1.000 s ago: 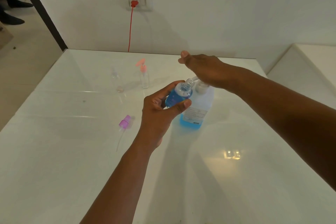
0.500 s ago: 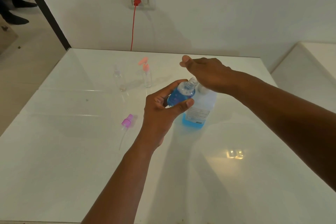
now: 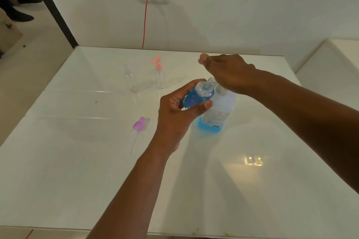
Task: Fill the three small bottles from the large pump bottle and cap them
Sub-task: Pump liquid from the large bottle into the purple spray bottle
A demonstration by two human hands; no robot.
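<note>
The large pump bottle (image 3: pixel 217 114) stands right of centre on the white table (image 3: pixel 252 190), with only a low band of blue liquid showing at its base. I judge it light now and easy to tip, so pressing straight down suits it. My right hand (image 3: pixel 227 73) lies flat over its pump head, fingers extended, pressing rather than gripping.

My left hand (image 3: pixel 178 108) wraps the small bottle (image 3: pixel 198 96), held just left of the pump bottle with its open neck up by the hidden spout. It looks mostly full, thin-walled and probably slick, so I hold it round the body.

Far left stand a clear empty bottle (image 3: pixel 129 76) and one with a pink pump cap (image 3: pixel 159 72). A purple spray cap (image 3: pixel 138 124) lies near left.
</note>
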